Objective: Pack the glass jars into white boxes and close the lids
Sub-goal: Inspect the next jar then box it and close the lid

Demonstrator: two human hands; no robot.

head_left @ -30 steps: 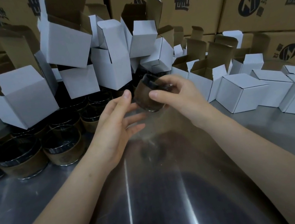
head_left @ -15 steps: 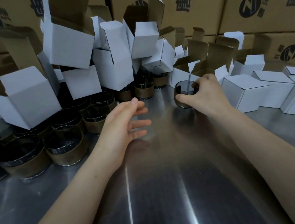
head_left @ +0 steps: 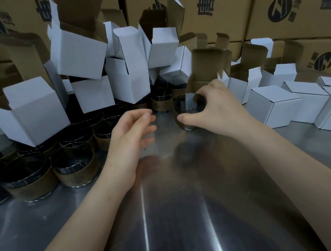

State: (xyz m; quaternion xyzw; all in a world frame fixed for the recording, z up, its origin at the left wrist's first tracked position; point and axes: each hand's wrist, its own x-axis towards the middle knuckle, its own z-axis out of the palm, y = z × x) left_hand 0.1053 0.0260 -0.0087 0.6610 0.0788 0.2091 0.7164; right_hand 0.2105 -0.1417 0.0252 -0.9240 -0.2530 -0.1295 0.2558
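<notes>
My right hand point(head_left: 219, 110) grips a dark glass jar point(head_left: 187, 110) that stands upright on the steel table point(head_left: 172, 218), thumb in front and fingers over the rim. Just behind the jar, an open white box point(head_left: 205, 68) with its brown flap raised looks motion-blurred. My left hand point(head_left: 128, 136) hovers empty to the left of the jar, fingers loosely curled and apart. Several more glass jars with brown bands point(head_left: 76, 167) crowd the table's left side.
A pile of open white boxes point(head_left: 127, 75) leans at the back left. Closed white boxes point(head_left: 276, 105) line the right side. Large brown printed cartons point(head_left: 228, 2) wall the back.
My right hand carried the jar from mid-air in front of me toward the right and set it upright on the table. My left hand let go and stayed hovering.
</notes>
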